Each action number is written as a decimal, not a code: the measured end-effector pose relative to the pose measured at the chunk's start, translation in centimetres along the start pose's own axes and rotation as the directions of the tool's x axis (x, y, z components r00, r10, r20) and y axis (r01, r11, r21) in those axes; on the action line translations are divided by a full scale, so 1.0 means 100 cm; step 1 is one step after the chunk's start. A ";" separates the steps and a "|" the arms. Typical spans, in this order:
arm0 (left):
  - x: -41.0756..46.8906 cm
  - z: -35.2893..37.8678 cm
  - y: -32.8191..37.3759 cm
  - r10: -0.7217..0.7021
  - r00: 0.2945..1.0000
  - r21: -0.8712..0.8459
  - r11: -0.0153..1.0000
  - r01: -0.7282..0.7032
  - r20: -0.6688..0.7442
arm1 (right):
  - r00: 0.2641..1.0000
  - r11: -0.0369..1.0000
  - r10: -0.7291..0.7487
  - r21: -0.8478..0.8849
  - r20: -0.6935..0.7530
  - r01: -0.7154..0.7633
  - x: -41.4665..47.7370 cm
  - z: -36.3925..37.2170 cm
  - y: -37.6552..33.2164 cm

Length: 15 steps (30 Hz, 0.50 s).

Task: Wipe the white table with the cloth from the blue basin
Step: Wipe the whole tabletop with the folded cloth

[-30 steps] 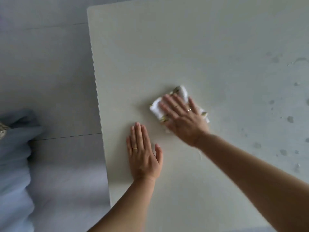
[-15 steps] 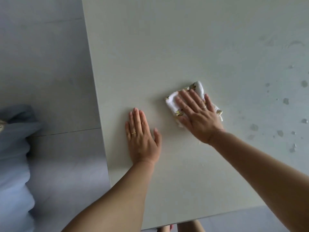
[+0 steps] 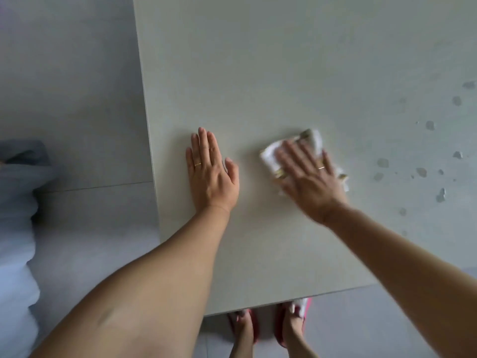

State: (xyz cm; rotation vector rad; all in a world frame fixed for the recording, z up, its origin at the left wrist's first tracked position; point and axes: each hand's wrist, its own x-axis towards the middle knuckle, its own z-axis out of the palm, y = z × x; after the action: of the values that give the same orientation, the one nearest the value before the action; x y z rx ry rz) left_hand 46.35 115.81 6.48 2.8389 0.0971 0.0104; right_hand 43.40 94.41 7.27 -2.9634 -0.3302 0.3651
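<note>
A folded white cloth (image 3: pixel 271 155) with yellowish edging lies on the white table (image 3: pixel 258 73), right of centre. My right hand (image 3: pixel 307 177) presses flat on the cloth with straight, spread fingers and is motion-blurred. My left hand (image 3: pixel 210 171) rests flat on the table to the left of the cloth, fingers straight, a ring on one finger. The blue basin is out of view.
Several water spots (image 3: pixel 420 171) dot the table to the right of the cloth. The table's left edge (image 3: pixel 148 125) and near edge border a grey tiled floor. Pale blue fabric (image 3: pixel 18 202) sits on the left. My feet in red slippers (image 3: pixel 268 329) show below the near edge.
My right hand has slid the cloth to the right, toward the water spots. My left hand stays flat on the table. The view has shifted so the table's near edge and my feet show.
</note>
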 end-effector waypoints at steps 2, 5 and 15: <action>0.000 0.002 0.000 -0.009 1.000 0.022 1.000 0.009 -0.009 | 0.971 0.969 0.237 0.069 0.010 -0.237 -0.006 -0.010 0.041; -0.001 0.001 0.001 -0.010 1.000 0.042 0.999 0.011 -0.024 | 0.874 0.866 0.486 0.147 -0.018 -0.478 -0.008 -0.006 0.022; -0.100 -0.019 0.033 -0.083 0.991 -0.115 0.991 0.072 -0.101 | 0.997 0.998 -0.066 -0.011 0.037 0.067 -0.082 0.015 -0.017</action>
State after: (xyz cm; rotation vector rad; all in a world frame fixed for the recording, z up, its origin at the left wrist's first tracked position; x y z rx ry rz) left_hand 36.61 112.51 9.29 2.7202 0.2229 0.1454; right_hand 34.96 94.28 7.93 -2.9524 -0.4361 0.4112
